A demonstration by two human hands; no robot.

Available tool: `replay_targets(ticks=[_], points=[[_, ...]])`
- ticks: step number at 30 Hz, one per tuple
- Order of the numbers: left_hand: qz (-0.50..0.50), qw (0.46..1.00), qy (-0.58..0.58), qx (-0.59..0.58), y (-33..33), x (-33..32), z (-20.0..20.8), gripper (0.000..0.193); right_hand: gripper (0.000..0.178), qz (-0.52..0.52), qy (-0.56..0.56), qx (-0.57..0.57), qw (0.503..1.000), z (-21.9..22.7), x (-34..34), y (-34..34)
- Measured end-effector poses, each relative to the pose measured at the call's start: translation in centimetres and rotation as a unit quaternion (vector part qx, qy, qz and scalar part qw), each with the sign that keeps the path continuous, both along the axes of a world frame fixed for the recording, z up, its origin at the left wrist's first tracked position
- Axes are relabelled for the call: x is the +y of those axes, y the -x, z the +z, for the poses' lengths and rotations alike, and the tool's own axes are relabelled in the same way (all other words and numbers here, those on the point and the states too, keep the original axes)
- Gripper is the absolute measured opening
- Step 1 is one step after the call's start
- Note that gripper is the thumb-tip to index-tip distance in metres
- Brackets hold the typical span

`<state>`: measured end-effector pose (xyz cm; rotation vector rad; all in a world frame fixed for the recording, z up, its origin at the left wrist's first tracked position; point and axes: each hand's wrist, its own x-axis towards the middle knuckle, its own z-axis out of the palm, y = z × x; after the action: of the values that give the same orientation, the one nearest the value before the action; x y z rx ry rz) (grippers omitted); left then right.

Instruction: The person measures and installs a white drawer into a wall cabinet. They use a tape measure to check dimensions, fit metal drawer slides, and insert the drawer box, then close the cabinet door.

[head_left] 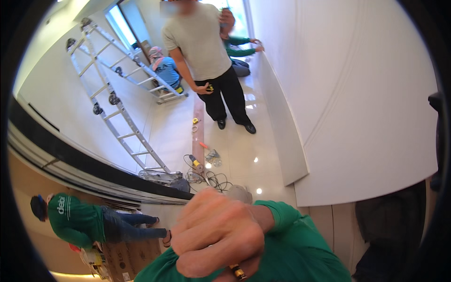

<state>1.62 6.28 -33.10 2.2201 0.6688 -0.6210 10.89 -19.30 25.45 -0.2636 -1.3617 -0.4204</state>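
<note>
My right hand [218,232] is raised close to the camera at the bottom centre. Its fingers are curled into a fist, and the green-sleeved forearm comes in from the right. Beneath the curled fingers shows a small black-and-gold banded piece [238,271]; whether it is gripped or worn cannot be made out. My left hand cannot be made out. Beyond the fist, a yellow-and-black angle grinder [195,162] lies on the floor among tangled black cables [217,181]. Farther off, a yellow tape measure [195,121] and a tape roll [194,129] rest on a reddish-brown plank [198,110].
An aluminium folding ladder [112,99] stands at the left. A person in a grey shirt [202,47] stands ahead, with others crouching behind. A long pale panel [282,127] leans along the right wall. Another person in green [77,216] is at lower left beside cardboard [131,256].
</note>
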Motion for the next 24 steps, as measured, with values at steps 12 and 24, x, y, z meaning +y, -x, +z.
replay_targets(ticks=[12, 24], points=[[-0.104, 0.994, 0.029, 0.004, -3.0, 3.5, 0.6, 0.037, 0.043, -0.218, 0.084, 0.032, 0.972, 0.3, -1.5, 2.4], [-0.27, 0.957, 0.103, -0.002, -4.8, 12.2, -0.5, 0.038, 0.03, -0.304, 0.411, 0.341, 0.789, -13.6, 4.9, 3.9]])
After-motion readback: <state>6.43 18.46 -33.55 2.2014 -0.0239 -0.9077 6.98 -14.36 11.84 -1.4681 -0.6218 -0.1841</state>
